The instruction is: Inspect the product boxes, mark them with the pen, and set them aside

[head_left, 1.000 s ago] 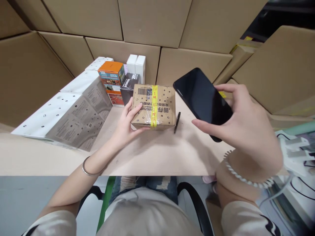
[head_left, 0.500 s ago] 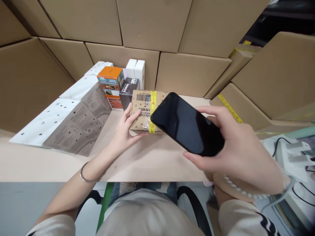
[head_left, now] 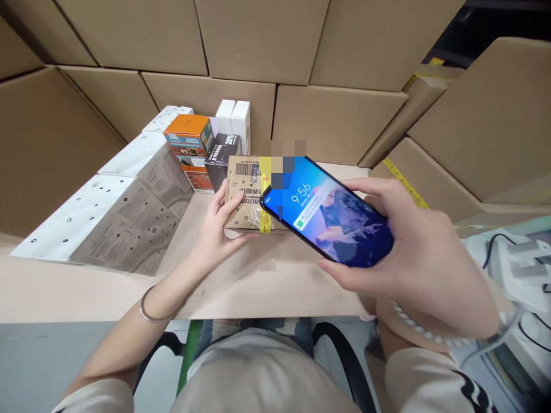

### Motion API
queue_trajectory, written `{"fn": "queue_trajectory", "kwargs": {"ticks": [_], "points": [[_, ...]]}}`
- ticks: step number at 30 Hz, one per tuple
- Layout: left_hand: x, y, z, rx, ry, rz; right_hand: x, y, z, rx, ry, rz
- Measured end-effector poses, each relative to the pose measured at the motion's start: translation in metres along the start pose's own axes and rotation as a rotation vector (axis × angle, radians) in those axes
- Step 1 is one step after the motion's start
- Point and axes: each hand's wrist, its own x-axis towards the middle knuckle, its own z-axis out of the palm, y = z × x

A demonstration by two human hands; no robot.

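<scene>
My left hand grips the left side of a small brown cardboard box, fingers on top and thumb along its lower front edge. Yellow printed tape runs across the box. In my right hand is a smartphone, held by its edges and tilted, its screen lit with the time 9:56. The phone hangs over the right part of the box and hides it. Just behind the box stands a dark box marked 20%. Part of the picture around the phone's upper corner is pixelated.
Orange boxes are stacked behind on the left, with two slim white boxes beside them. A row of white spotted boxes lines the table's left. Large cartons wall the back. White plugs and cables sit at right.
My right hand has brought the phone left and down over the box, and its dark screen has lit up. The pen beside the box no longer shows. My left hand keeps its grip.
</scene>
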Motion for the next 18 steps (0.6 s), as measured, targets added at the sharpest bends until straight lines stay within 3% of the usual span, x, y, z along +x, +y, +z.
{"fn": "queue_trajectory", "kwargs": {"ticks": [7, 11, 14, 18], "points": [[0.001, 0.001, -0.004, -0.004, -0.051, 0.001, 0.011, 0.015, -0.001, -0.022, -0.033, -0.113], [0.003, 0.0, -0.004, -0.026, -0.062, -0.021, 0.016, 0.026, 0.004, 0.02, -0.187, -0.243], [0.005, 0.0, -0.003, -0.046, -0.061, -0.04, 0.015, 0.034, 0.019, 0.095, -0.348, -0.264], [0.007, -0.002, 0.002, -0.056, -0.03, -0.055, 0.009, 0.045, 0.058, 0.202, -0.554, -0.266]]}}
